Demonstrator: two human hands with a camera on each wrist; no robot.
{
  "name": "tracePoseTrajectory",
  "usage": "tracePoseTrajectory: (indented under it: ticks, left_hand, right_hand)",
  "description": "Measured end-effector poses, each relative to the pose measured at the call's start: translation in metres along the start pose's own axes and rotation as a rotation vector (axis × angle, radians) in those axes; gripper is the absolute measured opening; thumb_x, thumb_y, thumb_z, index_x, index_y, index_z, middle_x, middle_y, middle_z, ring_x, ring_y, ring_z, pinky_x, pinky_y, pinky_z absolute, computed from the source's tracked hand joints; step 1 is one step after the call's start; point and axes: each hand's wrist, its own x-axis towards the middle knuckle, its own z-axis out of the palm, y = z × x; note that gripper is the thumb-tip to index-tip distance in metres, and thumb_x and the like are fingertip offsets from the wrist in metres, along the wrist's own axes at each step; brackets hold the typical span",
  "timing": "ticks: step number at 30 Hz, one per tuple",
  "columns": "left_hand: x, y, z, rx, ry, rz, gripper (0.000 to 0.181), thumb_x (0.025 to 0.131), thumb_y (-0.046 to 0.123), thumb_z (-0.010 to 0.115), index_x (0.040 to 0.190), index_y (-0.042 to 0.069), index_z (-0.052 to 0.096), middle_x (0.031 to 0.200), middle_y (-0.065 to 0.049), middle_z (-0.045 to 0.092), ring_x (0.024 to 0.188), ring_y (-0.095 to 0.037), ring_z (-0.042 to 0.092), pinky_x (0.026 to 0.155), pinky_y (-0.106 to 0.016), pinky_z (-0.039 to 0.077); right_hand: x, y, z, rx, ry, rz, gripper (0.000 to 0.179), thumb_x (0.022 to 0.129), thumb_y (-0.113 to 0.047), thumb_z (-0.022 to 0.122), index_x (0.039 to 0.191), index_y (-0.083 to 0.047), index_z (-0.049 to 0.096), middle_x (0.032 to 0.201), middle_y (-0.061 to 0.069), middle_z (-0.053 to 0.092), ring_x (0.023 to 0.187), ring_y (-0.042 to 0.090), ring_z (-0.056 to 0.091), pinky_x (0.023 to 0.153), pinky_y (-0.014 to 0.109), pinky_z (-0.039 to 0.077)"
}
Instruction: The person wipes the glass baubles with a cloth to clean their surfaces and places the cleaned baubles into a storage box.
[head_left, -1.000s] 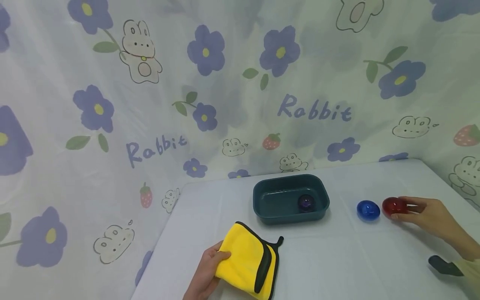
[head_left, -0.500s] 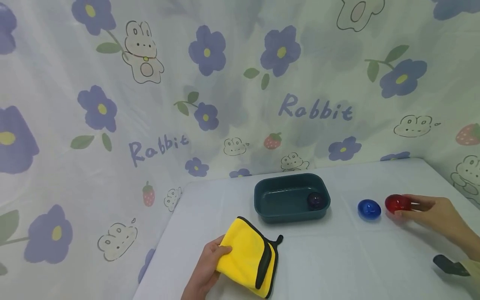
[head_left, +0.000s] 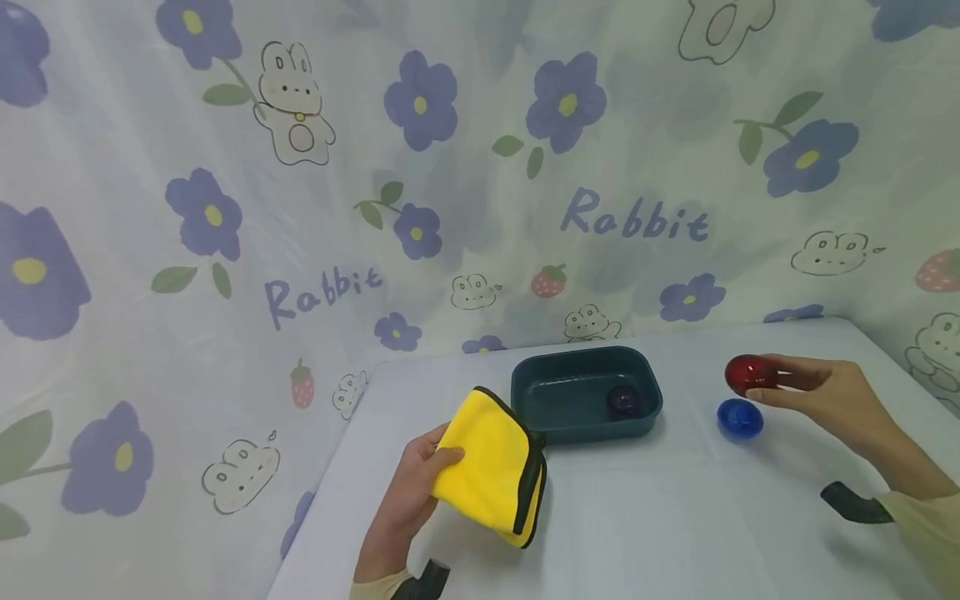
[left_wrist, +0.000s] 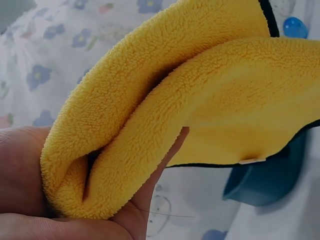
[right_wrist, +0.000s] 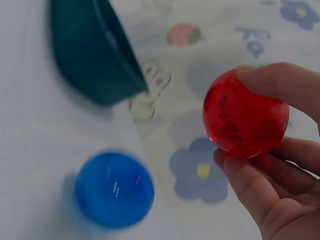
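Observation:
My right hand (head_left: pixel 832 400) pinches a clear red ball (head_left: pixel 750 375) between thumb and fingers, lifted off the table; the right wrist view shows the red ball (right_wrist: pixel 245 115) held by its sides. Just below it on the white cloth rests a clear blue ball (head_left: pixel 740 418). My left hand (head_left: pixel 420 479) grips a folded yellow towel (head_left: pixel 487 462) with black edging, held up in front of the dark green bin (head_left: pixel 547 429). Up close, the left wrist view shows the fluffy towel (left_wrist: pixel 130 120) folded over in the fingers. Inside the bin, at its right end, lies a dark purple ball (head_left: pixel 624 402).
A white cloth covers the table (head_left: pixel 645 525). Behind and to the left hangs a curtain (head_left: pixel 465 208) printed with flowers and rabbits. Dark wrist-camera mounts (head_left: pixel 855 504) stick out near both sleeves.
My right hand has lifted the red ball and carried it left, above the blue one. My left hand has raised the towel toward the bin. The purple ball has rolled slightly right, then back.

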Motion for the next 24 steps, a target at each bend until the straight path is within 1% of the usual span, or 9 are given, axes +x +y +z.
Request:
tracePoseTrajectory:
  ticks: [2, 4, 5, 8, 12, 15, 19, 22, 24]
  left_hand:
    - [0.003, 0.007, 0.001, 0.009, -0.018, 0.032, 0.051, 0.104, 0.013, 0.050, 0.152, -0.004, 0.042, 0.107, -0.001, 0.074, 0.087, -0.014, 0.076, 0.085, -0.031, 0.062]
    - [0.007, 0.014, 0.002, 0.016, -0.032, 0.056, 0.051, 0.105, 0.014, 0.050, 0.152, -0.005, 0.042, 0.107, 0.000, 0.074, 0.088, -0.014, 0.076, 0.086, -0.031, 0.062]
    - [0.008, 0.017, 0.002, 0.019, -0.035, 0.063, 0.052, 0.105, 0.014, 0.050, 0.152, -0.005, 0.041, 0.107, 0.001, 0.074, 0.088, -0.014, 0.076, 0.086, -0.031, 0.062]
    - [0.014, 0.029, 0.005, 0.022, -0.020, 0.080, 0.050, 0.105, 0.016, 0.051, 0.152, -0.002, 0.043, 0.107, 0.001, 0.074, 0.087, -0.015, 0.076, 0.085, -0.031, 0.062]
    - [0.023, 0.046, 0.010, 0.019, 0.022, 0.111, 0.048, 0.105, 0.016, 0.051, 0.150, 0.001, 0.047, 0.105, 0.002, 0.074, 0.085, -0.015, 0.076, 0.084, -0.030, 0.062]
    - [0.030, 0.055, 0.017, 0.018, 0.047, 0.137, 0.047, 0.104, 0.016, 0.053, 0.149, 0.002, 0.049, 0.104, 0.001, 0.074, 0.084, -0.015, 0.076, 0.083, -0.031, 0.062]
    - [0.040, 0.060, 0.028, 0.027, 0.067, 0.160, 0.045, 0.103, 0.016, 0.055, 0.147, 0.005, 0.052, 0.105, -0.002, 0.072, 0.084, -0.017, 0.075, 0.084, -0.031, 0.062]
    - [0.047, 0.060, 0.037, 0.021, 0.079, 0.168, 0.044, 0.102, 0.016, 0.056, 0.145, 0.007, 0.054, 0.106, -0.005, 0.071, 0.084, -0.018, 0.074, 0.084, -0.031, 0.062]
    - [0.051, 0.059, 0.042, 0.018, 0.086, 0.176, 0.046, 0.102, 0.016, 0.057, 0.147, 0.008, 0.054, 0.108, -0.008, 0.070, 0.084, -0.019, 0.074, 0.083, -0.031, 0.062]
  right_hand:
    - [0.000, -0.015, 0.005, 0.026, -0.020, -0.014, 0.080, 0.088, -0.049, 0.078, 0.150, -0.006, 0.053, 0.136, 0.009, 0.070, 0.100, -0.019, 0.054, 0.090, 0.051, 0.057]
    - [0.000, -0.033, 0.013, 0.051, -0.034, -0.032, 0.079, 0.090, -0.048, 0.076, 0.151, -0.006, 0.052, 0.145, 0.023, 0.061, 0.114, 0.002, 0.063, 0.095, 0.066, 0.051]
    - [-0.001, -0.040, 0.016, 0.065, -0.040, -0.039, 0.078, 0.090, -0.048, 0.076, 0.151, -0.006, 0.051, 0.145, 0.024, 0.060, 0.121, 0.016, 0.064, 0.097, 0.068, 0.050]
    - [-0.001, -0.063, 0.024, 0.106, -0.054, -0.073, 0.076, 0.091, -0.045, 0.075, 0.152, -0.006, 0.051, 0.145, 0.027, 0.059, 0.135, 0.047, 0.052, 0.101, 0.070, 0.047]
    - [0.001, -0.090, 0.036, 0.148, -0.061, -0.117, 0.073, 0.090, -0.045, 0.077, 0.149, -0.009, 0.055, 0.142, 0.022, 0.063, 0.134, 0.044, 0.057, 0.102, 0.062, 0.052]
    - [0.002, -0.108, 0.047, 0.193, -0.074, -0.157, 0.067, 0.088, -0.042, 0.080, 0.145, -0.011, 0.061, 0.138, 0.016, 0.068, 0.130, 0.033, 0.063, 0.098, 0.043, 0.058]
    - [0.002, -0.125, 0.063, 0.278, -0.101, -0.202, 0.062, 0.086, -0.036, 0.083, 0.141, -0.012, 0.065, 0.136, 0.013, 0.070, 0.122, 0.014, 0.068, 0.088, 0.023, 0.059]
    - [0.002, -0.135, 0.075, 0.322, -0.107, -0.239, 0.060, 0.086, -0.032, 0.084, 0.139, -0.011, 0.066, 0.134, 0.014, 0.071, 0.118, 0.010, 0.069, 0.086, 0.022, 0.059]
    - [0.001, -0.142, 0.083, 0.346, -0.112, -0.267, 0.059, 0.085, -0.029, 0.085, 0.138, -0.010, 0.066, 0.132, 0.014, 0.072, 0.115, 0.014, 0.070, 0.086, 0.023, 0.060]
